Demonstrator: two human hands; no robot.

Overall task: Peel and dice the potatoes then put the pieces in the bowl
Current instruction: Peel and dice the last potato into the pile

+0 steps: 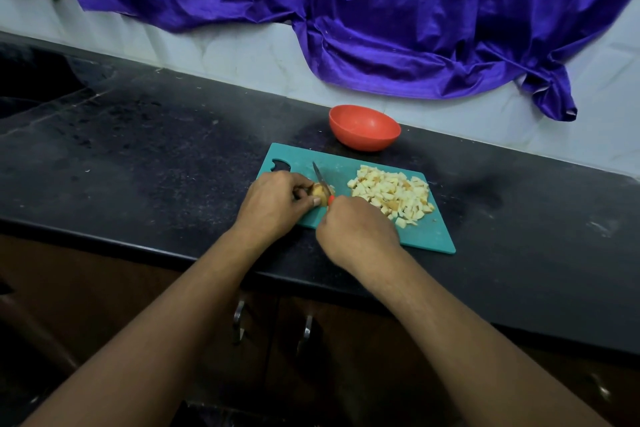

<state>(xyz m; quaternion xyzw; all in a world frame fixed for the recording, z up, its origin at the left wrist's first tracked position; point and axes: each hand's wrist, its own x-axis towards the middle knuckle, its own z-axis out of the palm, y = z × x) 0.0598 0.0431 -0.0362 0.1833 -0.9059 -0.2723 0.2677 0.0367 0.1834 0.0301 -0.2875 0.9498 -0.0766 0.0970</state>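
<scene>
Gripping one knife over one potato.

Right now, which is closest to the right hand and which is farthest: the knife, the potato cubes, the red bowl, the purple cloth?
1. knife: held in the right hand.
2. potato cubes: just beyond it, on the board's right side.
3. red bowl: behind the board.
4. purple cloth: on the back wall.

Dim, soft light, wide-angle bowing at edges, blurred upper-left corner.

Black counter, purple cloth, pale wall
</scene>
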